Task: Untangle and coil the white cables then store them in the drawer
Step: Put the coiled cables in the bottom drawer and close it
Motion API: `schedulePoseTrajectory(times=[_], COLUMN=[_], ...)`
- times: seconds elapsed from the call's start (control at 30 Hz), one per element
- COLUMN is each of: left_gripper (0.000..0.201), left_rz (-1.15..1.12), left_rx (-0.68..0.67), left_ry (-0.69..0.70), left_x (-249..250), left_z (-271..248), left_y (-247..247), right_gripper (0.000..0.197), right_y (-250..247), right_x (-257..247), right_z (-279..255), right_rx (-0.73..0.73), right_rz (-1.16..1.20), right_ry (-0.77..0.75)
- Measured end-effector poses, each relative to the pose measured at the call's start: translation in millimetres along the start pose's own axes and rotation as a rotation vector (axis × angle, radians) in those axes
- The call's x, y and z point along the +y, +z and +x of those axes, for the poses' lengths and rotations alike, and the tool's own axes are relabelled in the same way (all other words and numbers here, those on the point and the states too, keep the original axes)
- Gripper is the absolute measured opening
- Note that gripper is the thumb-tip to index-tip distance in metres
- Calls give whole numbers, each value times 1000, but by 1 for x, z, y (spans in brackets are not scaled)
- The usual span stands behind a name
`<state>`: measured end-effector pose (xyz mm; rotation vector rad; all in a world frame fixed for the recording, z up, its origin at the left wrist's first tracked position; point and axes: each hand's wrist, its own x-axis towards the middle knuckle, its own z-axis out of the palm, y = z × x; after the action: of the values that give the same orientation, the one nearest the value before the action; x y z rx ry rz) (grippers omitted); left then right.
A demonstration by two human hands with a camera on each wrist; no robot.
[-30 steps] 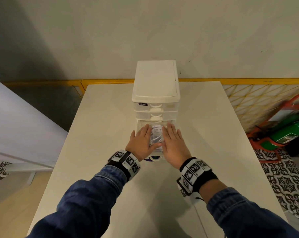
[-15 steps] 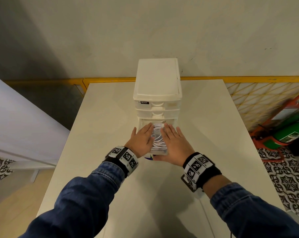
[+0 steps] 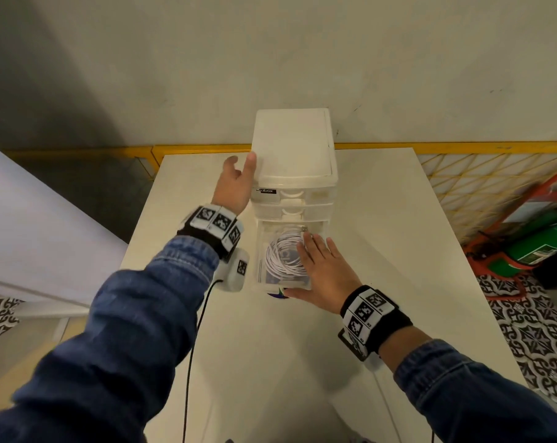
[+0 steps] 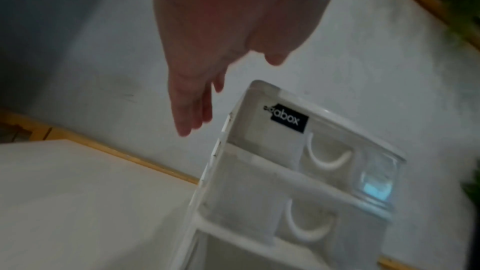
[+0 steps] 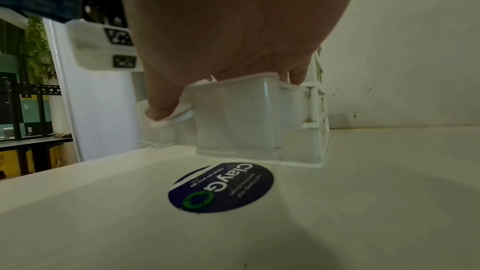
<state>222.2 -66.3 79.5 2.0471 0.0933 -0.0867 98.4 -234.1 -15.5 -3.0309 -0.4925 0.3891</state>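
Denim sleeves (image 3: 162,282), black wristbands (image 3: 382,324) w/ b&w markers (both wrists).

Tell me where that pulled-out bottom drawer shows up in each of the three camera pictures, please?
Head: the drawer sits at centre, pulled out of the unit, cables coiled inside, right hand flat over it.
Left wrist: only the two closed upper drawers show; the bottom one is not clearly in it.
Right wrist: the drawer is at centre, under the right hand.
Shared landmark: the white unit, seen in every view.
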Motion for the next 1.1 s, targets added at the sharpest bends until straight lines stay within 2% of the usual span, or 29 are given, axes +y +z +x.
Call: schedulePoseTrajectory(times=[0.07,0.13,0.27,0.5,0.67,0.8,1.0,1.1], left_gripper=[72,71,66,65,63,62,65,64], left_rz=[41,14,21,52,62,54,54,51], left_rx=[-151,-198,-222,-241,-228,-230,-236,-237], left_ry=[-36,-18,-9,7,9,5,10,9], left_x=[4,2,0,2,2,2,1,0], left_z=[10,14,16,14,14,12,12,11], left_y=[4,8,9,8,8,8,8,8], right_gripper=[115,114,112,89,83,65,56,49], right_y=[0,-2,-7,-7,3,4,2,3], right_x=[0,1,6,14,7,11,15,20], right_z=[0,1,9,26,27,28,38,45], right_rx=[-7,-5,-10,28,103,235,353,464], right_rz=[-6,-13,-47,-73,-30,-133,-58,-42], right_ry=[6,14,13,32,60,70,54,46])
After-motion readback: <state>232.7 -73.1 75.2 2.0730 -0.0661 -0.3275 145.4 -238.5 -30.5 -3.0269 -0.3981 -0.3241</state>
